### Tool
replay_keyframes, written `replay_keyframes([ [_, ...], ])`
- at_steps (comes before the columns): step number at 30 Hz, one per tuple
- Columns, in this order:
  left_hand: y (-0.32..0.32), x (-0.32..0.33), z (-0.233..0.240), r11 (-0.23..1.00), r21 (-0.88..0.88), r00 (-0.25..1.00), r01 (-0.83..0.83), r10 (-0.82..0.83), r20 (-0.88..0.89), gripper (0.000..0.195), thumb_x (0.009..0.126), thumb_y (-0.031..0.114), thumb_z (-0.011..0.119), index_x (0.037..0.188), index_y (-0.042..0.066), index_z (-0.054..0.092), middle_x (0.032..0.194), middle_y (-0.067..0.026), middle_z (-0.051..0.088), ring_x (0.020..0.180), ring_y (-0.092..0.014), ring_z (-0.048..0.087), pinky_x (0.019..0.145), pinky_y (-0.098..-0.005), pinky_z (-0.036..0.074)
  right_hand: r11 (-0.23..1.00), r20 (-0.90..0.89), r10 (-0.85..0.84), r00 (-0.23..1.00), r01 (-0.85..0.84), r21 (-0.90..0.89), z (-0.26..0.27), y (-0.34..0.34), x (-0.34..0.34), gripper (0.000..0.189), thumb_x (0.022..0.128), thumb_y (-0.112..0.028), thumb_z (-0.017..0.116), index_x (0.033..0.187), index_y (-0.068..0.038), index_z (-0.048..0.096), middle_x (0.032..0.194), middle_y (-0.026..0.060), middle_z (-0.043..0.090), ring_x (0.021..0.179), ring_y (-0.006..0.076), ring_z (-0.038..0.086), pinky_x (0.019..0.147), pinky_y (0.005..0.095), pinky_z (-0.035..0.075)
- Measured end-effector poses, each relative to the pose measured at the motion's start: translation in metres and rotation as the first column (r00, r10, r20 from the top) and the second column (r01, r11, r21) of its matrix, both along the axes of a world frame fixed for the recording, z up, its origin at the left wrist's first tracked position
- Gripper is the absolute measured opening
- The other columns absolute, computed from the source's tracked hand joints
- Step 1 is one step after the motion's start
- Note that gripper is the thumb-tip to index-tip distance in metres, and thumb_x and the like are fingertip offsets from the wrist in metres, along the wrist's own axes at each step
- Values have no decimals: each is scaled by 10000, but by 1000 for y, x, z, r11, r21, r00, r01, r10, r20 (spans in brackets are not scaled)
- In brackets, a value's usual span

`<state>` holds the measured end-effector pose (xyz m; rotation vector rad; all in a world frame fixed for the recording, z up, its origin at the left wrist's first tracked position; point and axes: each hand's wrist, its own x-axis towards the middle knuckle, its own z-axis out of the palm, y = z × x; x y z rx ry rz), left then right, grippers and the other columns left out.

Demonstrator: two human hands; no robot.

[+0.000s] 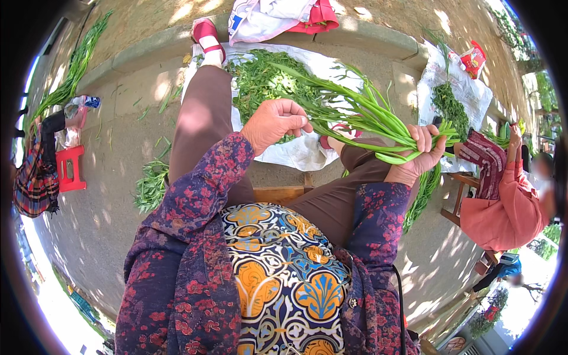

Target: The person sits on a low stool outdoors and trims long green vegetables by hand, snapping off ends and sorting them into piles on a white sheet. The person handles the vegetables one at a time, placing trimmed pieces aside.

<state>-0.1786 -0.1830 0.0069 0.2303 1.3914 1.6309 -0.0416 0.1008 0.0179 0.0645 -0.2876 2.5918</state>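
A bunch of long green leafy stems [377, 115] is gripped near its cut ends by my right hand [421, 148], its leaves pointing up and to the left. My left hand [279, 124] is just left of the bunch, with fingers curled and thumb near the fingertips; whether a leaf is pinched there cannot be told. Beyond both hands, a heap of loose green leaves [262, 80] lies on a white woven sheet [306, 155] between my feet. More long green stems [421, 199] hang or lie below my right hand.
Leaf bundles [151, 186] lie on the pavement at left, near a red plastic stool [71, 168] and a person. At right another person in a pink top [501, 208] sits by a second sheet [475, 88] with greens. A concrete curb [368, 40] runs across ahead, beside a cloth bundle [275, 20].
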Motion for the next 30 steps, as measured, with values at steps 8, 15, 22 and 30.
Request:
replay_keyframes([
  [8,-3,-3,-3,1000,-8,998,-3,3,56,105,839,110,592,883,16,601,809,-91,667,613,-74,564,583,-195,458,1000,3,4,1000,-4,14,5,-5,-2,243,871,-279,568,849,-38,575,506,-47,423,458,88,404,642,299,375],
  [15,-12,-5,-19,961,-132,948,-241,263,180,79,854,114,591,869,36,595,791,-82,666,600,-63,559,556,-187,444,992,-54,-96,994,91,-91,8,-4,-3,215,863,-261,577,835,-50,541,487,-44,420,423,90,409,583,277,371],
  [22,-9,-9,-17,935,-173,939,-309,272,-210,69,809,83,633,821,33,587,751,-60,639,612,-118,559,571,-241,457,993,-51,-74,996,69,-91,9,-3,-3,213,854,-249,584,829,-44,534,490,-45,417,432,87,399,586,274,364],
  [30,23,12,-6,975,-20,534,-223,105,-839,295,765,34,623,1053,65,571,872,-66,577,757,-171,540,709,-290,458,996,-34,-52,998,49,-75,9,-4,-5,220,863,-252,584,832,-37,546,492,-45,414,429,85,405,587,275,370],
])
